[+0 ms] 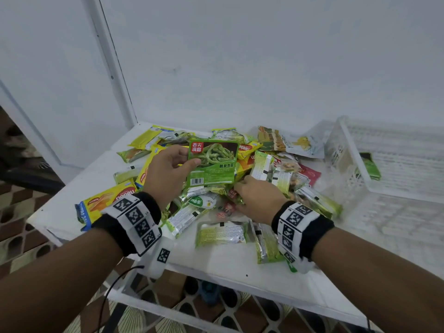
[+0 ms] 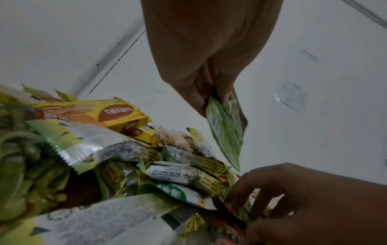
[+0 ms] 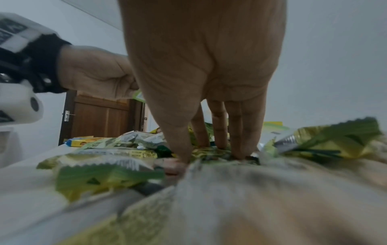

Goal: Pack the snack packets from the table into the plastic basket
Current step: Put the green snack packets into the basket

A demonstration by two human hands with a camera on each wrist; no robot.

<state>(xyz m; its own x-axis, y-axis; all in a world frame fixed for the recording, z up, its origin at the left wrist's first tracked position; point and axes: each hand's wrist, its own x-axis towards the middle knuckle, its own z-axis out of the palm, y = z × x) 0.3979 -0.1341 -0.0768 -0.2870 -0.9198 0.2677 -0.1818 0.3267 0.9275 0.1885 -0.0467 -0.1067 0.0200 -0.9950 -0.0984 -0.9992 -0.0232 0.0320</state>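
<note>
- My left hand point(image 1: 165, 173) holds a flat green plastic packet printed with green bean pods point(image 1: 212, 162) up above the heap, thumb on its front near the left edge and fingers behind; the left wrist view shows the same pinch point(image 2: 227, 126).
- My right hand point(image 1: 258, 200) is down in the middle of the heap of snack packets point(image 1: 216, 207), fingers spread and pointing downward with the tips pressing among the wrappers.
- In the right wrist view the fingertips point(image 3: 238, 154) touch crinkled green and yellow wrappers, but I cannot tell whether they have hold of any one of them.
- The heap lies on the white table point(image 1: 216, 267): yellow wafer packets with a brown oval logo point(image 1: 113, 198) to the left, green and silver foil bars point(image 1: 221, 233) along the near edge, a few small red wrappers point(image 1: 227, 210) just beside my right hand.
- The clear plastic basket with slotted walls point(image 1: 355, 169) stands on the right of the table, close to the heap's edge.
- One dark green packet point(image 1: 371, 165) already lies inside it, against the near-left wall.
- Both wrists wear black bands with black-and-white square markers point(image 1: 137, 219).
- Behind the table is a plain white wall point(image 1: 264, 56).
</note>
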